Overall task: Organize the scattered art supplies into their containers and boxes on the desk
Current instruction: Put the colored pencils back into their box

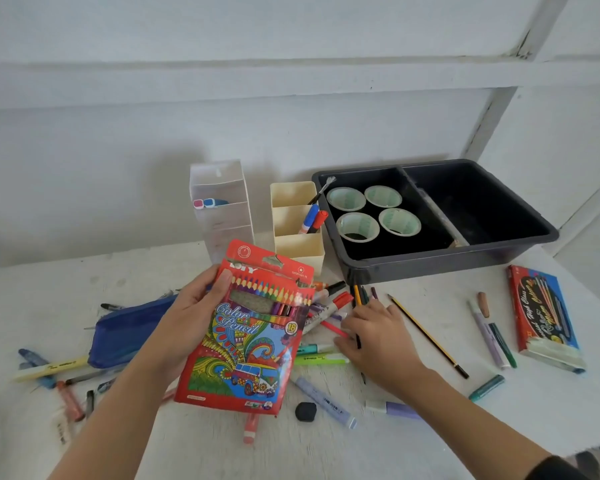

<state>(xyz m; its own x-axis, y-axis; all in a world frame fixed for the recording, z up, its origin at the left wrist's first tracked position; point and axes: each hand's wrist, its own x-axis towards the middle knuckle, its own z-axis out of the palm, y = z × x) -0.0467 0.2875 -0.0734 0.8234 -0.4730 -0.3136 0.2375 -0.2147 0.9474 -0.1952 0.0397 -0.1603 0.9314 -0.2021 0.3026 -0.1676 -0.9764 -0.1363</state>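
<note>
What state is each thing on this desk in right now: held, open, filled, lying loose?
Red cardboard colour-pencil box: held above the desk, pencils inside.
Left hand: grips that box.
Right hand: down on the loose pens, grip unclear.
Dark grey plastic bin: open, four tape rolls in one compartment.
Cream three-slot plastic holder: upright, two markers in middle slot.
Blue fabric pouch: lying on the desk.

free: right bin compartment (pixel 482 209) | blocked: desk (pixel 194 441) front (strewn markers (pixel 326 400))
</note>
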